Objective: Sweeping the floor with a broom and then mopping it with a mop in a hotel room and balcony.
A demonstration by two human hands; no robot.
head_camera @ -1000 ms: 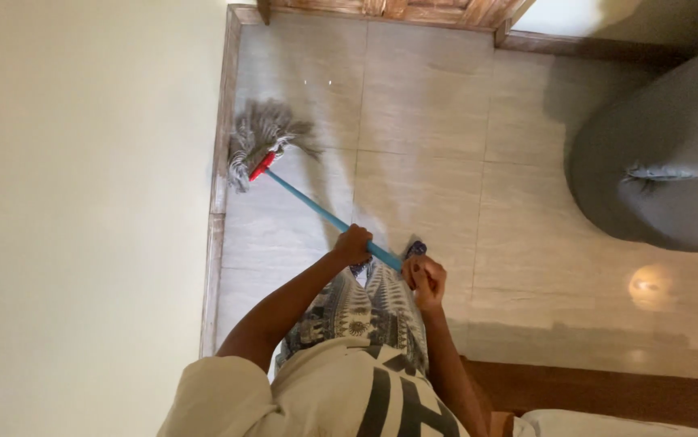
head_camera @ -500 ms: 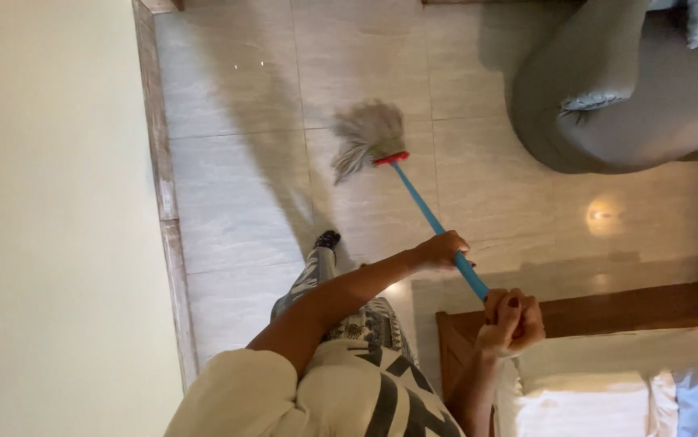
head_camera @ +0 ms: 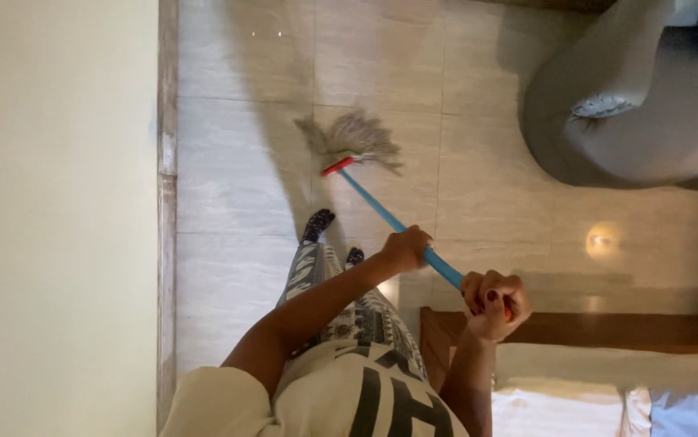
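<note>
while the head camera looks straight down, the left hand (head_camera: pixel 407 245) is wrapped round the middle of the mop handle (head_camera: pixel 389 217), fingers curled tight about the blue pole, and the right hand (head_camera: pixel 494 303) is fisted over the top end, dark-painted nails showing, fingers closed full on the handle. the mop head (head_camera: pixel 353 139) lies out ahead of the feet, pressed flat on the tiled floor (head_camera: pixel 228 186), its grey stringy strands fanned wide, joined to the pole by a red collar (head_camera: pixel 338 167). it sits well apart from the skirting board (head_camera: pixel 168 162) and the pale wall (head_camera: pixel 58 210), and short of the grey sofa (head_camera: pixel 632 113) at the upper right. how far along? hard to call: the tiles are glossy everywhere, a lamp reflection (head_camera: pixel 600 239) glinting on them, and no clear wet or dry boundary shows, so i'd judge the mopping is under way with the strip by the wall and the patch by the sofa yet to be covered, though that's a guess. textures now: the floor is smooth, pale, marbled stone with thin grout lines; the sofa looks soft and rounded, matt fabric; a dark wooden frame (head_camera: pixel 592 328) runs along the lower right, hard and straight-edged, with light bedding (head_camera: pixel 575 396) beneath it. patterned trousers (head_camera: pixel 349 311) and a dark sock (head_camera: pixel 317 223) stand just behind the mop.
</note>
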